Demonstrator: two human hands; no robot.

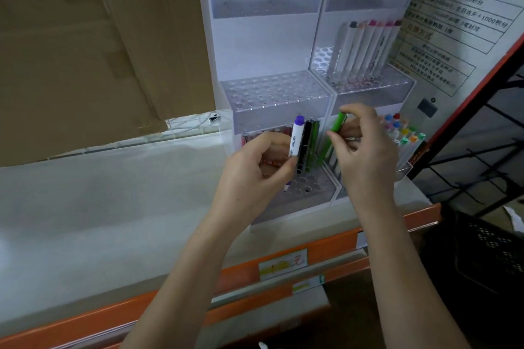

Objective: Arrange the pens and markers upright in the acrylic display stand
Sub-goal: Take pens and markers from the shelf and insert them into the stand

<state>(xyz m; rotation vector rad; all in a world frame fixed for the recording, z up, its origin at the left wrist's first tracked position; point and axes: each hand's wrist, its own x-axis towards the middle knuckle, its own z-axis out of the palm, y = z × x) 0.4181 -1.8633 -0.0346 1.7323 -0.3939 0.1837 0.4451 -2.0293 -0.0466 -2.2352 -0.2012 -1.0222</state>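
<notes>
Two markers in hand at the acrylic stand (269,110), bottom tier.
My left hand (255,167) pinches the purple-capped marker (296,136); my right hand (365,150) pinches the green marker (337,123), which next needs a free hole.

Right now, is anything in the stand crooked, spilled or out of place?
Nothing is spilled or damaged. The white markers on the right middle tier lean left together instead of standing straight. The left hand holds a purple-capped marker and the right hand a green pen, neither seated in the acrylic stand yet.
</notes>
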